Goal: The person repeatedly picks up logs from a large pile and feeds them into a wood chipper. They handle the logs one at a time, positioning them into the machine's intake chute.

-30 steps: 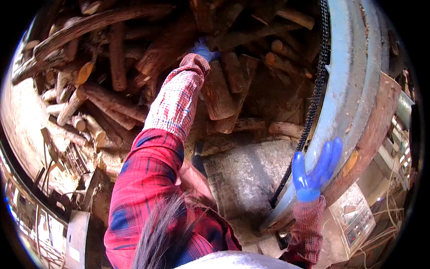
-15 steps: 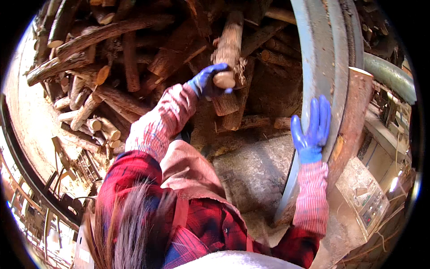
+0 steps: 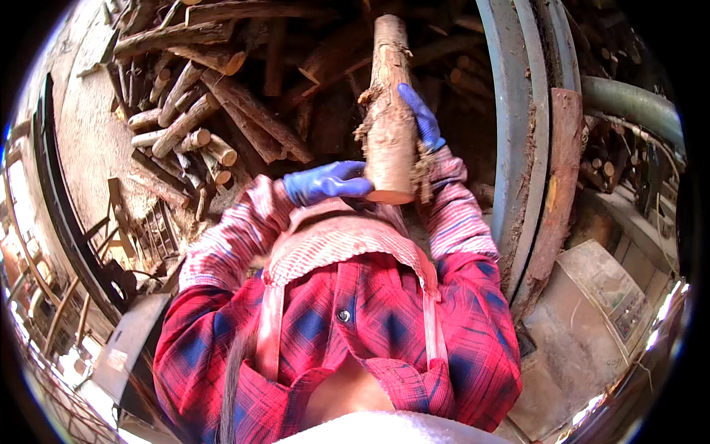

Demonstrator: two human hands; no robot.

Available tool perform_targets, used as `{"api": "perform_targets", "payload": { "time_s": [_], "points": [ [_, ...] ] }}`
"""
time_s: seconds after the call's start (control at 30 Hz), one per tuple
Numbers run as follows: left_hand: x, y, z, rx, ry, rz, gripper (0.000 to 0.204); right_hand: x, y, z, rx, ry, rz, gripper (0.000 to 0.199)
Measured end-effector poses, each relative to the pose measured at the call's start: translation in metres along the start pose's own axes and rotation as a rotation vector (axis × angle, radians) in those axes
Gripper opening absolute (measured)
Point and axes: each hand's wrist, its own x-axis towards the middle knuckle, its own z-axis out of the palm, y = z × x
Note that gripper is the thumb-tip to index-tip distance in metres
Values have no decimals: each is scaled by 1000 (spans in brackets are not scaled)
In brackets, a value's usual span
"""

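Between my two blue-gloved hands I hold a thick log [image 3: 390, 111] with rough, flaking bark, its cut end toward me. My left hand [image 3: 329, 182] grips the log near that cut end, thumb and fingers against its left side. Higher up, my right hand [image 3: 423, 118] presses along the right side, its fingers stretched up the bark; the palm is partly hidden by the wood. Loose bark strips hang by my right wrist. Just to the right runs a blue-grey metal trough [image 3: 510, 111], with another log [image 3: 556, 177] lying along its outer side.
A big pile of cut logs [image 3: 185, 122] fills the far left and the dark area behind. At the right are a green-grey pipe [image 3: 632, 107] and a control box [image 3: 606, 288]. A dark metal rail [image 3: 70, 200] bends along the left side.
The log has come up off the pile and toward me. My right hand has left the metal trough and moved left onto the log, joining my left hand.
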Motion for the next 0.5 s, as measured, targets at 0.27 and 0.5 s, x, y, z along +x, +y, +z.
{"api": "perform_targets", "payload": {
  "time_s": [0.27,0.5],
  "points": [
    [19,95,-37,1582,502,754,92,-84,-79,47,-151,-86,412,61],
    [79,127,-21,486,476,505,75,-105,-104,20,-130,-81,-361,69]
  ]
}}
